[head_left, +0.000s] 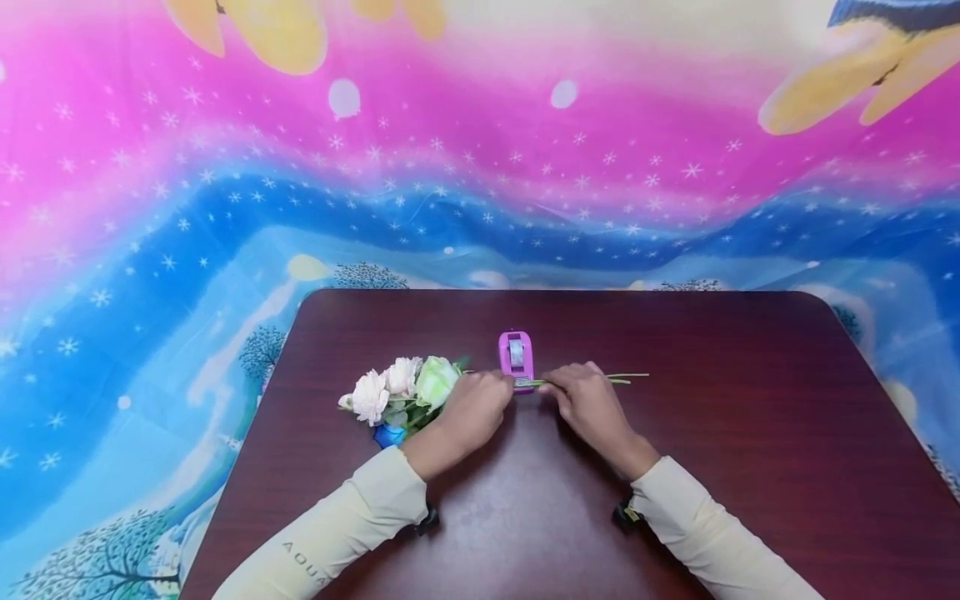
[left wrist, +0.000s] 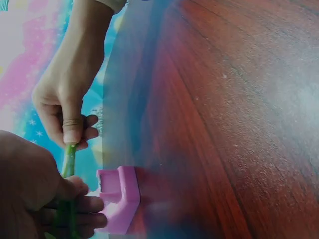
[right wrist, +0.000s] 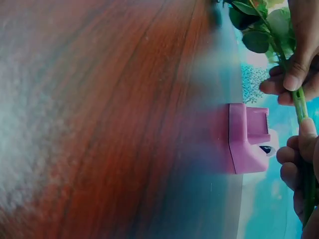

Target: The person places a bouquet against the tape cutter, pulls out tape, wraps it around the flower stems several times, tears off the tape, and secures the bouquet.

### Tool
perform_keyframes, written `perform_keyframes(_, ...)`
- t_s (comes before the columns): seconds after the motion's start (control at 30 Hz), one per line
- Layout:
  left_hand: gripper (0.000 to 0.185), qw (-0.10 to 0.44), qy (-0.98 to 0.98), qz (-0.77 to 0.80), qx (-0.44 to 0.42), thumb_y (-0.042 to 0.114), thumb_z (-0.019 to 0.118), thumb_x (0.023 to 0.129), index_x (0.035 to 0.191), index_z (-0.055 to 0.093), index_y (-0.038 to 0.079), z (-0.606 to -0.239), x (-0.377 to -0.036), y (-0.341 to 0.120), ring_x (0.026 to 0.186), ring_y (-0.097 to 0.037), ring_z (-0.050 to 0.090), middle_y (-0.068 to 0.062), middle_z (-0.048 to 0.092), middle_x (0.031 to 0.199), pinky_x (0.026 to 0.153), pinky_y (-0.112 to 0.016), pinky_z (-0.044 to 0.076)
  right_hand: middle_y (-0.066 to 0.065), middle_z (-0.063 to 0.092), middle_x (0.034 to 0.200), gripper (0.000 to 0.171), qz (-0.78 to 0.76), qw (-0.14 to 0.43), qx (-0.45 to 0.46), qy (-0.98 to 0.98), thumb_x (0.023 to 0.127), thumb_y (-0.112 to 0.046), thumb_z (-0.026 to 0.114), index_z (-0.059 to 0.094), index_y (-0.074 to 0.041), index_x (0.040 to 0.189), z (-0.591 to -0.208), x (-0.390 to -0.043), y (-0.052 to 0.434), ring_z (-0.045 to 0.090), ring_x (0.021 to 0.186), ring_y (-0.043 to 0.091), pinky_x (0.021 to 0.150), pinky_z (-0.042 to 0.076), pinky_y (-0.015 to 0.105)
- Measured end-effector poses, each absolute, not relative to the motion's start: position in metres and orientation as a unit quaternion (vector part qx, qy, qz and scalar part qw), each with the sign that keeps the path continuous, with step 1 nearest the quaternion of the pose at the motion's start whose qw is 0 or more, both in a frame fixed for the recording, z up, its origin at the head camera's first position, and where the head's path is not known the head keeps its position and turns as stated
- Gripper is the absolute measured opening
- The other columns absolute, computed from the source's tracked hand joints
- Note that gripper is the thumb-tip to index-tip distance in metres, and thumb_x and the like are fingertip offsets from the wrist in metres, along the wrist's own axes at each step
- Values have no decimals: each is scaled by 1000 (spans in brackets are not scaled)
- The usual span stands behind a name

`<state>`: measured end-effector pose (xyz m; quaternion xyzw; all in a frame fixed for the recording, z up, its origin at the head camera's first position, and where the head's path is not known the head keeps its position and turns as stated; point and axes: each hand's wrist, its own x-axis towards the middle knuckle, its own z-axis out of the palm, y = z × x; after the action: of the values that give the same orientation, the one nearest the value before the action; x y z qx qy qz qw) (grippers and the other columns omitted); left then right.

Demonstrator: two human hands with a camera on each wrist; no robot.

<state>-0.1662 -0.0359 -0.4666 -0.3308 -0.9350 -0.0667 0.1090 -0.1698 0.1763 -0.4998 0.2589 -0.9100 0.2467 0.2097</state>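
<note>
Head view: we list our left hand (head_left: pixel 471 408) and right hand (head_left: pixel 588 406) each pinching the green flower stems (head_left: pixel 542 382), held level just before the purple tape dispenser (head_left: pixel 516 358), seemingly for binding.

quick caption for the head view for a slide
Both hands grip flower stems in front of a pink tape dispenser on a dark table.

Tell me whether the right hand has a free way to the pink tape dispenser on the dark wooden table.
Probably yes. The right hand grips the green flower stems right beside the pink tape dispenser, with nothing between them, though it would have to let go of the stems first.
</note>
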Motion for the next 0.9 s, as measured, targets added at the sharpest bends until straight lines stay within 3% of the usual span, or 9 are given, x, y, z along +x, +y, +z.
perform_keyframes(0.13, 7, 128, -934, -54, -331, 3, 71, 82, 84, 71, 10, -468, -167, -35, 69, -20, 68, -3, 70, 79, 60, -35, 56, 2, 78, 83, 15, 242, 223, 258, -908, 86, -17, 81, 80, -7, 97, -501, -171, 177, 68, 73, 15, 66, 42, 32)
perform_keyframes(0.33, 12, 63, -944, -108, -306, 16, 69, 97, 87, 74, 9, -460, -170, -34, 73, -21, 68, -3, 71, 82, 66, -35, 56, 2, 78, 81, 16, 240, 243, 268, -901, 85, -15, 83, 81, -6, 97, -504, -171, 179, 65, 70, 14, 66, 40, 31)
perform_keyframes(0.5, 14, 32, -951, -125, -281, 17, 71, 95, 82, 73, 11, -454, -172, -31, 71, -21, 67, -2, 70, 80, 63, -34, 55, 3, 77, 80, 16, 251, 265, 280, -888, 84, -12, 83, 81, -5, 98, -509, -172, 180, 64, 68, 15, 67, 41, 32)
perform_keyframes(0.73, 19, 82, -959, -102, -250, 18, 79, 87, 69, 71, 17, -459, -173, -25, 62, -19, 67, 2, 71, 69, 54, -36, 52, 4, 79, 82, 19, 255, 274, 284, -883, 81, -10, 85, 82, -5, 99, -510, -175, 182, 64, 68, 14, 66, 41, 32)
perform_keyframes(0.9, 18, 142, -953, -53, -263, 14, 80, 82, 67, 70, 18, -464, -170, -24, 56, -17, 63, 3, 67, 63, 50, -35, 50, 1, 77, 85, 16, 251, 207, 272, -906, 85, -15, 83, 82, -9, 100, -503, -176, 183, 65, 75, 14, 70, 46, 34)
